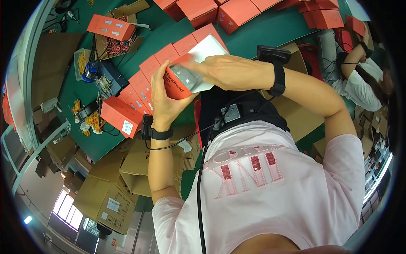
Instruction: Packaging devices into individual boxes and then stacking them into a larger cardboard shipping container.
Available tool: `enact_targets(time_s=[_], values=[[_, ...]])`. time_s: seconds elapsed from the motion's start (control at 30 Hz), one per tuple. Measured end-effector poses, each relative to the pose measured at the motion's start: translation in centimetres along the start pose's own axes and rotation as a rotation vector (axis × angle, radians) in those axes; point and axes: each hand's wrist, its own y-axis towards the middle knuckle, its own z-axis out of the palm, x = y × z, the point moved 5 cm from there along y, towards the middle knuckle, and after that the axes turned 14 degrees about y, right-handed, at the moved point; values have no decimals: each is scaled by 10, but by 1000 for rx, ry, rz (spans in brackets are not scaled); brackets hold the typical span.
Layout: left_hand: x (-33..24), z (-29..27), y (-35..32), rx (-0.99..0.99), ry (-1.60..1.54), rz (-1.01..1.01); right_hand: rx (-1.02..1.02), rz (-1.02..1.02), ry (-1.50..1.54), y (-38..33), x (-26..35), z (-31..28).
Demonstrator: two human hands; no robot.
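Note:
My left hand (165, 103) is wrapped round an opened small red box (172, 86), thumb and fingers on its sides. A white inner flap (211, 47) stands up from the box's mouth. Inside lies something grey and shiny (188, 78), perhaps in clear plastic; its kind cannot be made out. Over the mouth, my right hand (218, 72) reaches across from the right. Its fingertips are smeared by motion, so whether they pinch anything does not show. Closed red boxes (165, 53) stand in a row just behind the opened one.
More red boxes (239, 15) line the far side of the green table (152, 25). At the left are an open carton of small parts (116, 44), a blue device (112, 78) and yellow cords (91, 122). Brown cartons (105, 194) stand below. A co-worker (359, 76) sits at the right.

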Motion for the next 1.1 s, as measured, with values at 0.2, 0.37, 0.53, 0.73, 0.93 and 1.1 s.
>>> enact_targets(time_s=[0.2,0.37,0.53,0.73,0.93,1.1], values=[[-3,2,-2,38,13,0,-122,128,106,5,-14,11],[1,-4,1,55,59,-2,-71,16,8,19,-25,17],[11,-6,10,121,307,86,-160,-74,-115,12,-47,3],[43,24,19,178,377,-3,-139,234,-77,-9,-117,-24],[43,35,11,123,400,-17,-426,185,-188,-6,-72,-17],[29,56,24,61,324,-23,-377,121,-325,32,-70,14]])
